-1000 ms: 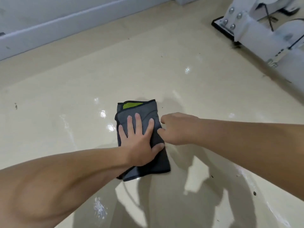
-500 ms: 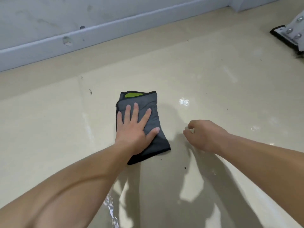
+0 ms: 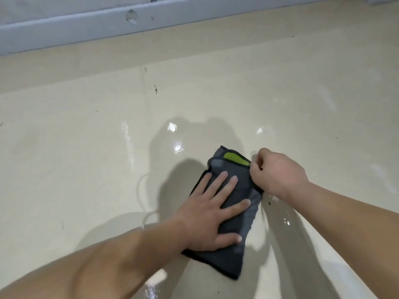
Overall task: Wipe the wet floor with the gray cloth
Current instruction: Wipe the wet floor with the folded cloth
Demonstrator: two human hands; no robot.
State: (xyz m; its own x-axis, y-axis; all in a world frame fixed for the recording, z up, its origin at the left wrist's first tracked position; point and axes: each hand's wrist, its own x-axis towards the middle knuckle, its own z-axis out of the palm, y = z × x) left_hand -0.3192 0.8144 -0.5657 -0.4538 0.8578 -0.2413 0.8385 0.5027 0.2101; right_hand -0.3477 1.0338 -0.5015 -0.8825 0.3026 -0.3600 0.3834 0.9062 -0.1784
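Wet beige floor [image 3: 86, 147]: I see the left hand [image 3: 207, 219] flat, fingers [image 3: 219, 182] spread, pressing the gray cloth [image 3: 228, 255] to wipe; right hand [image 3: 278, 171] curled, pinching its edge, probably steadying.

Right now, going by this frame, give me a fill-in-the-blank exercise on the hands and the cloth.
The left hand lies ___ on the gray cloth.
The right hand has its fingers ___ at the cloth's right edge.
The patch at the cloth's far end is coloured ___.
Missing: flat; curled; green.
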